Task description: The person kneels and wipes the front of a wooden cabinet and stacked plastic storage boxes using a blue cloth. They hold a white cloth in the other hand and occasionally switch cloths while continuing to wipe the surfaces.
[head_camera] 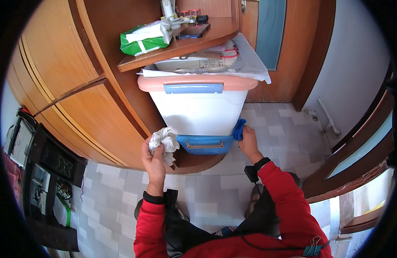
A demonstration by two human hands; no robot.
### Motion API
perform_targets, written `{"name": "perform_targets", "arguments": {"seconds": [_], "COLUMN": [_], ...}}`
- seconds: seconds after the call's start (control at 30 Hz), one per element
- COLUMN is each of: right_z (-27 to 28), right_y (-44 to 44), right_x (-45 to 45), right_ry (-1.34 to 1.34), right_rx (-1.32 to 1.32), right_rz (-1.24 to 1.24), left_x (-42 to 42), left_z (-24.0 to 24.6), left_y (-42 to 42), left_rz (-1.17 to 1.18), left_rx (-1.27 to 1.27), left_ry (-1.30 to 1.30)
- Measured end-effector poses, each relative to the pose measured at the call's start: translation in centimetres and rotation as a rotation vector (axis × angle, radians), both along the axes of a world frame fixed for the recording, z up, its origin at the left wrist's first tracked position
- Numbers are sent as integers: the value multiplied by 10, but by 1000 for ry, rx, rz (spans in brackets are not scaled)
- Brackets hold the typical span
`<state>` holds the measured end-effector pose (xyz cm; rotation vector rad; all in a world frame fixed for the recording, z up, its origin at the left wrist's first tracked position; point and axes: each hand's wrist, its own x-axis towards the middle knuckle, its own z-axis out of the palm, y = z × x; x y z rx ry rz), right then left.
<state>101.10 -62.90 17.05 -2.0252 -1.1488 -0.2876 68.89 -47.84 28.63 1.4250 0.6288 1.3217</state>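
My left hand (154,158) holds a crumpled bundle of white cloth or plastic (165,142) in front of the lower wooden cabinet. At the right side of the storage boxes, my right hand (249,143) grips a bunched blue cloth (238,129). Between my hands stands a white plastic storage box (198,113) with a pink lid and a blue latch. Beneath it is a blue plastic box (205,145) with a tan handle. The fingertips of my right hand are partly hidden by the blue cloth.
A rounded wooden shelf (218,34) carries a green-and-white tissue pack (145,40), a smartphone (192,31) and small jars. Papers and a plastic sheet (253,61) lie on the pink lid. A wooden door (303,48) stands behind, a black cabinet (53,237) at left, and a wall pipe (327,116) at right.
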Motion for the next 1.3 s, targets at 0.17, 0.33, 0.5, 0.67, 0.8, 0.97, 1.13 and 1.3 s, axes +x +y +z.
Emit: {"name": "perform_targets", "arguments": {"seconds": [0.17,0.33,0.5,0.67,0.8,0.97,1.13,1.3], "right_z": [0,12,57,125,177,244,295,322], "right_y": [-2,-3,-12,-39,-65,-67,-34,-16], "right_x": [1,9,18,25,16,19,26,31], "right_ry": [-73,815,866,642,427,-16,-374,-111], "right_rx": [48,373,673,944,1018,705,96,-117], "right_rz": [25,15,-4,-23,6,111,273,215], "left_x": [0,-1,2,-8,0,18,29,29], "left_z": [-6,-9,13,41,42,13,-19,-26], "left_y": [3,4,3,-7,-14,-9,-7,-11], "left_rz": [-41,-62,-52,-79,-115,-120,-66,-120], "left_rx": [-39,-97,37,76,33,14,-108,-117], "left_ry": [5,-4,-32,76,126,174,192,125]}}
